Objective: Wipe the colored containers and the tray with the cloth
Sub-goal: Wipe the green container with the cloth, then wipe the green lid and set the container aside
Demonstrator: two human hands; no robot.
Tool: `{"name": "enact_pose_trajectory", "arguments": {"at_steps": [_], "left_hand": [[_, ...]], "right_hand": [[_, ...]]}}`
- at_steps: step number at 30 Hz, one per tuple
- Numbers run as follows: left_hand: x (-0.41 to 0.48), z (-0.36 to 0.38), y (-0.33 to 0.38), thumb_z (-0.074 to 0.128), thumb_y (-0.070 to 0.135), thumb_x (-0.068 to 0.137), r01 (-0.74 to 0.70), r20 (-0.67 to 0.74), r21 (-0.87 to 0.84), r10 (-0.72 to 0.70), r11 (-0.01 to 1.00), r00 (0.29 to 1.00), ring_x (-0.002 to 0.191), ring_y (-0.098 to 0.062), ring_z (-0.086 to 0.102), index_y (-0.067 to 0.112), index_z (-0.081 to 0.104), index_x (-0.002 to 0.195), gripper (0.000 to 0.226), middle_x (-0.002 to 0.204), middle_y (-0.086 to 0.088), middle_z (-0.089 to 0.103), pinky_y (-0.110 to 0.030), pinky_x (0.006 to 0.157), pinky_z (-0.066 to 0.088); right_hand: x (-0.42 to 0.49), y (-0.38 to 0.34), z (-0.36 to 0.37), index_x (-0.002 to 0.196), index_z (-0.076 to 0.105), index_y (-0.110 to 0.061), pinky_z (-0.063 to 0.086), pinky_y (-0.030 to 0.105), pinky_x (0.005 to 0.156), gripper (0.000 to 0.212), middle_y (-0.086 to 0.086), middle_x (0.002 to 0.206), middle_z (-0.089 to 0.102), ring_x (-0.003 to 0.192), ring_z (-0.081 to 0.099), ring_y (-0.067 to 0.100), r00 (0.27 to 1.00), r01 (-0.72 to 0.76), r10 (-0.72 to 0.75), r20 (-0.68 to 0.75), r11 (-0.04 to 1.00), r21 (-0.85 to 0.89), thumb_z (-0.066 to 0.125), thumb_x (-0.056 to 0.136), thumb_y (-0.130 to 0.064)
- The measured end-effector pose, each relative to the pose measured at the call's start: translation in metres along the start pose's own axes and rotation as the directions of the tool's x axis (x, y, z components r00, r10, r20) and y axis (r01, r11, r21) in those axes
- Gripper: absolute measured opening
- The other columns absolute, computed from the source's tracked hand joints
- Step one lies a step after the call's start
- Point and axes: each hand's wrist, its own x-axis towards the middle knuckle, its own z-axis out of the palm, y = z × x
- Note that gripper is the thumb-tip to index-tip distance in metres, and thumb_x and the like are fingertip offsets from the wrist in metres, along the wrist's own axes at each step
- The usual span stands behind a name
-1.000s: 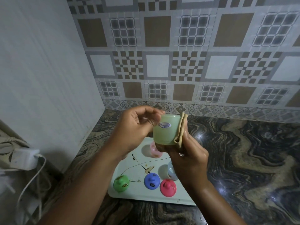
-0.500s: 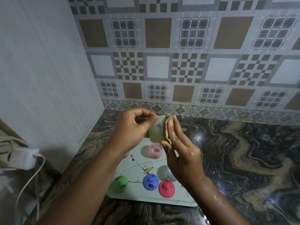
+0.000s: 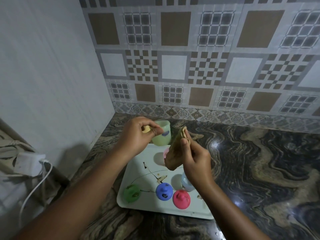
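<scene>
We record the left hand gripping a pale green translucent plastic container by its near side, fingers closed round it, raised above the 12 o'clock end of the white rectangular plastic tray. In our judgement it is held clear of the tray so its wall can be reached from all round. The right hand has its grip closed on a folded tan cloth, pinched between thumb and fingertips; the cloth hangs just beside the container at its 3 o'clock, apart from it.

The tray lies on the dark marbled stone worktop. Toward its 6 o'clock edge lie a green domed lid, a blue domed lid and a pink domed lid, each smeared dark. A pale blue container and a pink container are partly hidden by the right hand and the cloth. Dark streaks cross the tray's middle.

We judge the task early: the tray and lids are visibly soiled.
</scene>
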Motion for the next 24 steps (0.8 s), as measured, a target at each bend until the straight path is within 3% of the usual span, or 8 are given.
{"name": "enact_pose_trajectory", "arguments": {"at_steps": [3, 6, 8, 11, 15, 19, 22, 24], "left_hand": [[0.008, 0.006, -0.019, 0.083, 0.028, 0.077, -0.016, -0.001, 0.089, 0.017, 0.996, 1.000, 0.070, 0.006, 0.055, 0.021, 0.078, 0.083, 0.011, 0.081, 0.011, 0.063, -0.011, 0.064, 0.040], [0.019, 0.015, -0.038, 0.081, 0.024, 0.080, 0.010, 0.010, 0.166, -0.012, 0.986, 1.000, 0.071, 0.003, 0.055, 0.016, 0.078, 0.089, 0.012, 0.085, 0.009, 0.065, -0.008, 0.063, 0.039], [0.030, 0.021, -0.051, 0.078, 0.021, 0.083, 0.034, 0.028, 0.201, -0.040, 0.979, 0.999, 0.073, 0.001, 0.057, 0.013, 0.078, 0.094, 0.014, 0.090, 0.004, 0.069, -0.009, 0.066, 0.042], [0.047, 0.032, -0.067, 0.076, 0.016, 0.086, 0.037, 0.040, 0.234, -0.047, 0.971, 0.998, 0.077, -0.008, 0.063, 0.008, 0.078, 0.096, 0.013, 0.092, -0.003, 0.075, -0.020, 0.074, 0.050], [0.072, 0.052, -0.096, 0.070, 0.015, 0.088, 0.043, 0.094, 0.337, -0.079, 0.940, 0.992, 0.082, -0.019, 0.070, 0.010, 0.078, 0.096, 0.012, 0.093, -0.005, 0.077, -0.030, 0.077, 0.056], [0.090, 0.072, -0.125, 0.065, 0.017, 0.087, 0.045, 0.125, 0.458, -0.114, 0.888, 0.986, 0.077, -0.025, 0.070, 0.013, 0.078, 0.092, 0.015, 0.087, -0.007, 0.076, -0.039, 0.071, 0.058], [0.097, 0.084, -0.133, 0.061, 0.013, 0.087, 0.055, 0.134, 0.505, -0.142, 0.861, 0.981, 0.077, -0.029, 0.069, 0.012, 0.077, 0.092, 0.016, 0.085, -0.010, 0.074, -0.039, 0.070, 0.058], [0.101, 0.091, -0.137, 0.059, 0.013, 0.088, 0.053, 0.148, 0.521, -0.151, 0.852, 0.977, 0.078, -0.031, 0.068, 0.011, 0.076, 0.091, 0.017, 0.084, -0.012, 0.073, -0.039, 0.069, 0.057]], "right_hand": [[0.024, 0.002, 0.009, 0.106, 0.076, -0.011, 0.049, 0.025, 0.062, 0.035, -0.006, 0.122, 0.072, 0.079, 0.065, -0.011, 0.998, -0.070, 0.070, -0.002, 0.998, 0.006, 0.053, 0.102, -0.037], [0.052, 0.008, 0.024, 0.080, 0.070, -0.007, 0.040, 0.018, 0.053, 0.042, -0.016, 0.065, 0.066, 0.053, 0.054, -0.004, 0.990, -0.139, 0.139, -0.005, 0.990, -0.011, 0.052, 0.103, -0.037], [0.071, 0.013, 0.035, 0.075, 0.068, -0.008, 0.044, 0.026, 0.053, 0.046, -0.008, 0.055, 0.063, 0.051, 0.056, 0.002, 0.983, -0.183, 0.183, -0.001, 0.982, -0.038, 0.052, 0.102, -0.042], [0.095, 0.021, 0.050, 0.079, 0.066, -0.005, 0.047, 0.019, 0.051, 0.049, 0.012, 0.062, 0.067, 0.049, 0.061, 0.004, 0.973, -0.223, 0.226, 0.040, 0.972, -0.072, 0.049, 0.103, -0.044], [0.125, 0.046, 0.073, 0.094, 0.073, -0.005, 0.053, 0.023, 0.061, 0.045, 0.003, 0.060, 0.066, 0.054, 0.061, -0.001, 0.973, -0.224, 0.228, 0.016, 0.964, -0.142, 0.050, 0.102, -0.043], [0.144, 0.070, 0.089, 0.087, 0.057, -0.017, 0.037, 0.023, 0.053, 0.027, 0.010, 0.062, 0.066, 0.048, 0.050, -0.001, 0.980, -0.181, 0.195, 0.036, 0.956, -0.231, 0.052, 0.103, -0.039], [0.152, 0.088, 0.095, 0.090, 0.066, -0.006, 0.036, 0.024, 0.057, 0.040, 0.007, 0.067, 0.069, 0.052, 0.053, 0.003, 0.975, -0.184, 0.213, 0.069, 0.938, -0.295, 0.051, 0.103, -0.041], [0.155, 0.100, 0.098, 0.094, 0.070, 0.002, 0.038, 0.022, 0.063, 0.048, 0.013, 0.091, 0.076, 0.066, 0.064, 0.010, 0.970, -0.189, 0.227, 0.086, 0.929, -0.319, 0.050, 0.103, -0.041]]}}
